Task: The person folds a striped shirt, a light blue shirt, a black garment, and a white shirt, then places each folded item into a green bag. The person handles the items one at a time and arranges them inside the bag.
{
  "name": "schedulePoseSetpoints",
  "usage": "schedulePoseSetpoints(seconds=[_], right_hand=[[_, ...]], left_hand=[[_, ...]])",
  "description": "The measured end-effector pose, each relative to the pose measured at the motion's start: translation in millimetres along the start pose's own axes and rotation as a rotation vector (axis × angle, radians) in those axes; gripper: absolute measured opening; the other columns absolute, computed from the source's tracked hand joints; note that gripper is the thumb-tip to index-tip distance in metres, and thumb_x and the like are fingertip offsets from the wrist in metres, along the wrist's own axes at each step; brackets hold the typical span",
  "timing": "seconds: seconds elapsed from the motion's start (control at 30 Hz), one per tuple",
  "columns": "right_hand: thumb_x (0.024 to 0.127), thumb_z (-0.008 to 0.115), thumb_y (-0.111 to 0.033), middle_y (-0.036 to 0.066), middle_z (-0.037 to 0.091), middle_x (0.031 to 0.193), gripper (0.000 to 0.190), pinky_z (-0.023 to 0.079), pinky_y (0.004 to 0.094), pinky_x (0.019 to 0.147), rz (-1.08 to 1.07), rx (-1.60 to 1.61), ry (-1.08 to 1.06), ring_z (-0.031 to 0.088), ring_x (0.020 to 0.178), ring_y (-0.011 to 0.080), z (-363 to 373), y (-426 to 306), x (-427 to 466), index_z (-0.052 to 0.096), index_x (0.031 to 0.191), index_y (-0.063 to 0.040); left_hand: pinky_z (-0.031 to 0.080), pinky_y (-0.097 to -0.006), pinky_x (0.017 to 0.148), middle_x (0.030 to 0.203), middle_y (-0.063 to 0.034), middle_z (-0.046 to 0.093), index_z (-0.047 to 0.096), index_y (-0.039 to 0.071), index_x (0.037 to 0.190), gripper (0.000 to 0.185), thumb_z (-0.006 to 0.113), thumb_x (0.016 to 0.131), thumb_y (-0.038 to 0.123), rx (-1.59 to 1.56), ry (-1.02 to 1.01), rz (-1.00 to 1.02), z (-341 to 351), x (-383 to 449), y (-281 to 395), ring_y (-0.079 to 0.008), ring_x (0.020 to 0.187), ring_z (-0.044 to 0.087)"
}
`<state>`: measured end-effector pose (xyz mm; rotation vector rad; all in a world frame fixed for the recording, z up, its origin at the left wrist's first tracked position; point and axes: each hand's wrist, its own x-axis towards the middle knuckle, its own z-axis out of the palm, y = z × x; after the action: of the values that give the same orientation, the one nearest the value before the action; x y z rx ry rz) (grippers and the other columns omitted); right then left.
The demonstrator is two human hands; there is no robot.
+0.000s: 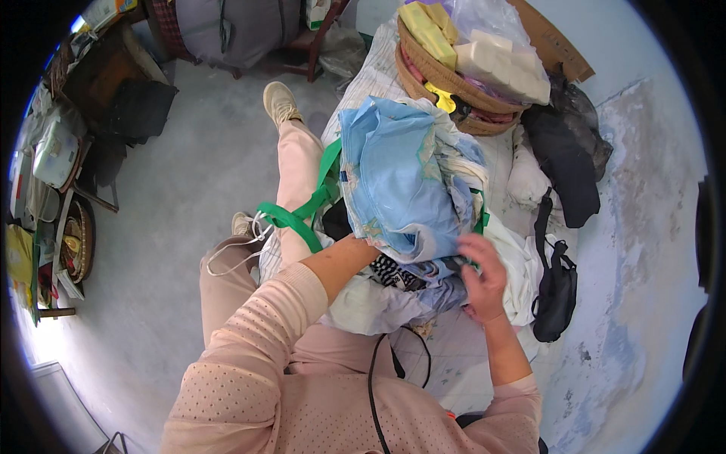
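Note:
A heap of crumpled fabric lies before me, with a light blue cloth (391, 164) on top. My left hand (363, 245) reaches under the near edge of that cloth; its fingers are hidden there. At the heap's right side is my right hand (483, 272), slightly blurred, its fingers apart beside the blue cloth. Between my hands shows a black-and-white patterned cloth (394, 272). White fabric (363, 306) spreads along the near side of the heap. A green strap (295, 218) hangs off to the left, close to a thin white cord (232, 249).
Woven baskets (471, 93) holding yellow and white tissue packs stand beyond the heap. A black bag with a strap (556, 301) lies at the right, near the stained wall (641, 227). A black cable (372, 380) crosses my front. Cluttered shelves (57, 227) line the left.

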<state>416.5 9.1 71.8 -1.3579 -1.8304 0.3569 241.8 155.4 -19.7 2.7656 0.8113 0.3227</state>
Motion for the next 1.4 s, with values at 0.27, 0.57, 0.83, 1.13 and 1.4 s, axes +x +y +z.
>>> schedulePoseSetpoints(seconds=[0.27,0.57,0.83,1.13,1.4], right_hand=[[0.098,0.05,-0.018,0.011,0.06,0.128,0.034,0.041,0.0321,0.102,0.355,0.238,0.023,0.056,0.117,0.0198,38.3,50.5,99.3,0.06,0.126,-0.001],[0.1,0.046,-0.028,0.021,0.041,0.148,0.045,0.03,0.0426,0.112,-0.134,0.004,0.222,0.04,0.135,0.0378,116.3,40.6,123.9,0.052,0.135,-0.001],[0.1,0.047,-0.024,0.025,0.038,0.147,0.045,0.027,0.0435,0.114,0.031,-0.15,0.326,0.037,0.137,0.0395,89.7,102.0,161.9,0.047,0.138,0.0],[0.092,0.054,-0.036,0.013,0.035,0.152,0.054,0.018,0.0589,0.113,-0.156,-0.596,0.121,0.027,0.141,0.0369,136.9,89.7,146.4,0.049,0.138,-0.008],[0.092,0.052,-0.038,0.007,0.051,0.139,0.045,0.017,0.0689,0.107,-0.157,-0.64,-0.372,0.033,0.138,0.0335,141.1,72.9,163.8,0.062,0.125,-0.008]], left_hand=[[0.017,-0.0507,0.117,0.145,-0.0169,0.042,0.051,0.013,0.135,0.054,0.058,0.088,0.038,-0.01,-0.038,0.022,2.3,-7.0,-3.9,-0.0348,0.139,0.031],[0.017,-0.0491,0.118,0.148,-0.0168,0.04,0.048,0.012,0.139,0.058,0.058,0.088,0.039,-0.216,-0.185,0.211,-7.9,-15.8,-44.4,-0.0361,0.14,0.03],[0.022,-0.047,0.115,0.148,-0.0116,0.042,0.046,0.013,0.141,0.056,0.052,0.088,0.028,0.032,-0.057,-0.212,-84.0,-9.0,-102.0,-0.0316,0.141,0.029],[0.027,-0.0586,0.109,0.145,-0.0128,0.045,0.044,0.027,0.144,0.056,0.053,0.089,0.032,0.721,0.142,-0.294,-102.3,13.6,-133.0,-0.0307,0.139,0.035],[0.052,-0.0463,0.072,0.087,-0.0188,0.068,0.067,0.021,0.116,0.042,0.06,0.077,0.006,0.044,0.217,-0.39,-110.8,32.6,-151.8,-0.0374,0.084,0.066]])
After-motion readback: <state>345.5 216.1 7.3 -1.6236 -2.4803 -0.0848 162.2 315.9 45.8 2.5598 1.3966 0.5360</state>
